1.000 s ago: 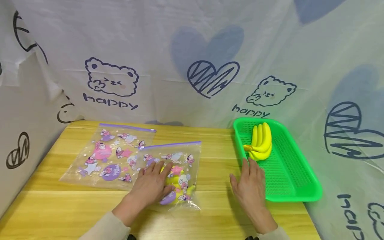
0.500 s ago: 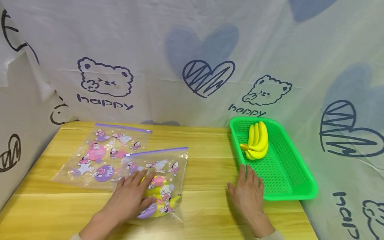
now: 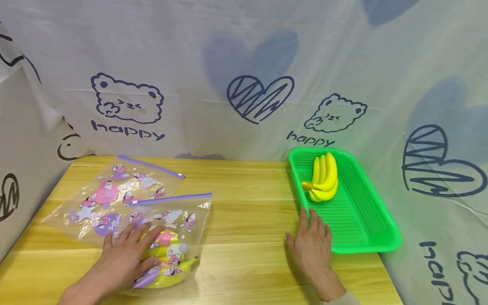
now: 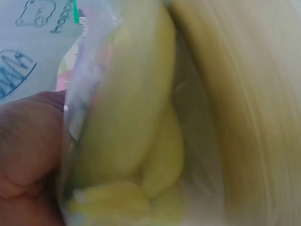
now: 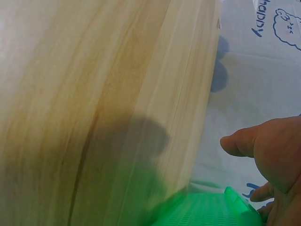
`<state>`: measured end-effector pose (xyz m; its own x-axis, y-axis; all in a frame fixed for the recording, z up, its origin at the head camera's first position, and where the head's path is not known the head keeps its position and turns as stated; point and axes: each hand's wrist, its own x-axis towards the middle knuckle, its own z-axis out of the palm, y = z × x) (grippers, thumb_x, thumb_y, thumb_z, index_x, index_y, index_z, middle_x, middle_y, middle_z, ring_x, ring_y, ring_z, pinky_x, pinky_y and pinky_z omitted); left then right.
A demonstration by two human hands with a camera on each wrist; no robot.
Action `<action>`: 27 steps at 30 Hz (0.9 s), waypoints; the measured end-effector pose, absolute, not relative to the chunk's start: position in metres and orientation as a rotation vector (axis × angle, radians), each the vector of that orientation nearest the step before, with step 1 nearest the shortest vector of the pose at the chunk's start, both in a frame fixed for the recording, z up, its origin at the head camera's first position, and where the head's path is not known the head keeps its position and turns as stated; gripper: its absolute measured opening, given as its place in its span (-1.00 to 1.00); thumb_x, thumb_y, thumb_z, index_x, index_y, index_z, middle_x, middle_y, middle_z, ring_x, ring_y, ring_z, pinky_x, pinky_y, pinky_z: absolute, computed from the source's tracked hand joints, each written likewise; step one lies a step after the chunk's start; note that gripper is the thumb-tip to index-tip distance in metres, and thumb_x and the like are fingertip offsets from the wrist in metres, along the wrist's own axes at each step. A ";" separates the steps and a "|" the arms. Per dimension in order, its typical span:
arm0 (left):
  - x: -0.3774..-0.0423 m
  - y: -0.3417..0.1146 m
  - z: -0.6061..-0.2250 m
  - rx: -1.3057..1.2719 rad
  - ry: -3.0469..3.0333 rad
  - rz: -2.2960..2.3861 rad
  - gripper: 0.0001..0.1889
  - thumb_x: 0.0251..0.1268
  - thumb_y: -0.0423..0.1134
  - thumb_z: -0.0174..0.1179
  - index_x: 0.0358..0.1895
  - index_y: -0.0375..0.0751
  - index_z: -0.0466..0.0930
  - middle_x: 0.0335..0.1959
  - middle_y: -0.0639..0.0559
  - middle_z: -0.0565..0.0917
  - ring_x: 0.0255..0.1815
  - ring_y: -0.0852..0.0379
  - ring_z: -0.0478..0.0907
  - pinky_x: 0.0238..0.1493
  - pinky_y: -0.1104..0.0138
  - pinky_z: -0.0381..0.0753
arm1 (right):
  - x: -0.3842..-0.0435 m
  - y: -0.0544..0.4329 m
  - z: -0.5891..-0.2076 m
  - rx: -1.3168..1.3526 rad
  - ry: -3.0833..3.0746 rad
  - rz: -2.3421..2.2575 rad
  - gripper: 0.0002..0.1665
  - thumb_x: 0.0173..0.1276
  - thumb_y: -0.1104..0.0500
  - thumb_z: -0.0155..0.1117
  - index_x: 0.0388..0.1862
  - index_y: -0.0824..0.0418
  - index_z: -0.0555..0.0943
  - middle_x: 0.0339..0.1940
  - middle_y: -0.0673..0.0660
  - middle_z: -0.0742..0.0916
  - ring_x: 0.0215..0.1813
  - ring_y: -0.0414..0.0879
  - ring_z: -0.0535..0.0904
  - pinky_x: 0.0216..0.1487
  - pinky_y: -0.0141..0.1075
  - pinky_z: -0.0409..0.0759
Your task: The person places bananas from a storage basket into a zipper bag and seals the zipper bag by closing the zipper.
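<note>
My left hand (image 3: 123,258) lies over the left part of a clear zip bag (image 3: 198,228) with printed cartoon figures, fingers spread and thumb to the right. Yellow bananas (image 3: 179,264) are inside that bag; the left wrist view shows the bananas (image 4: 127,103) close up and blurred through the plastic. Under its left side lies a second printed zip bag (image 3: 114,186), flat. My right hand (image 3: 312,250) is at the near left corner of a green basket (image 3: 381,212), fingertips at its rim and thumb held apart. A bunch of bananas (image 3: 324,180) sits in the basket's back left.
The wooden table (image 3: 244,220) carries the bags and the basket. A white cloth (image 3: 190,51) with bear and heart drawings hangs behind the table and along both sides. The basket stands near the table's right edge.
My left hand has moved left and nearer, sliding the bag of bananas with it, and the flat bag beneath has shifted left. My right hand stays by the basket, its fingertips slightly farther from the bananas.
</note>
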<state>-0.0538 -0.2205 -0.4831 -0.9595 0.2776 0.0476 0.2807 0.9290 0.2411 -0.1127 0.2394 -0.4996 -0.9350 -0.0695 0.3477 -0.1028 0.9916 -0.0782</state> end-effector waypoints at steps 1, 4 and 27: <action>-0.052 -0.226 -0.482 -0.423 -3.092 -0.398 -0.17 0.27 0.09 0.47 0.59 0.12 0.34 0.53 -0.29 0.42 0.53 -0.58 0.22 0.18 -0.74 0.02 | -0.113 0.239 -0.500 0.127 -2.785 0.131 0.05 0.24 -0.07 0.58 0.52 0.45 0.34 0.43 0.57 0.49 0.37 0.49 0.50 0.30 0.44 0.44; -0.049 -0.243 -0.477 -0.357 -3.159 -0.412 -0.17 0.19 -0.01 0.53 0.55 0.08 0.38 0.48 -0.34 0.46 0.46 -0.60 0.29 0.12 -0.76 0.05 | -0.113 0.239 -0.501 0.130 -2.783 0.124 0.05 0.23 -0.07 0.58 0.51 0.44 0.35 0.43 0.57 0.50 0.37 0.49 0.50 0.30 0.44 0.45; -0.047 -0.341 -0.461 -0.132 -3.367 -0.396 -0.57 0.04 -0.48 0.42 -0.05 -0.12 0.46 -0.35 0.00 0.57 -0.30 0.04 0.47 -0.33 0.13 0.55 | -0.115 0.237 -0.503 0.135 -2.764 0.117 0.03 0.18 -0.05 0.61 0.48 0.42 0.40 0.40 0.55 0.52 0.34 0.47 0.53 0.29 0.40 0.48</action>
